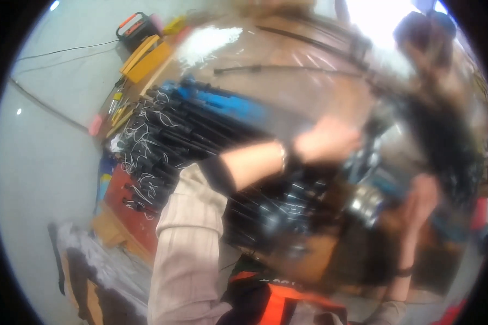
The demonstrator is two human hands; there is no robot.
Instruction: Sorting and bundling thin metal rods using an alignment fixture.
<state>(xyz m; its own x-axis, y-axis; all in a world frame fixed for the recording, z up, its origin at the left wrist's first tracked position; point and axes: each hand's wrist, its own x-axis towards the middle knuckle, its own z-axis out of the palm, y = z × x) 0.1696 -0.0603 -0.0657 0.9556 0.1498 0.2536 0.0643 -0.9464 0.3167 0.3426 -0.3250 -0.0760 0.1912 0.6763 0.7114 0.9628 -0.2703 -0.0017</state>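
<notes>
My left hand (328, 142) reaches over the middle of the table, past the ends of many black rods; motion smears its fingers. My right hand (420, 201) is farther right and lower, also blurred, so what either hand holds does not show. Under my left forearm lies a thick pile of black rods (195, 132) with thin white wires looping from their left ends. Between my hands sits a shiny round metal part (365, 203). Blurred glossy black and silver pieces (293, 208) lie below my left hand.
Blue pieces (222, 100) lie behind the rods. White scraps (209, 46) spread over the far tabletop. Yellow bins (146, 58) and a black case with an orange handle (135, 30) stand at far left. A blurred person (428, 49) is across the table at right.
</notes>
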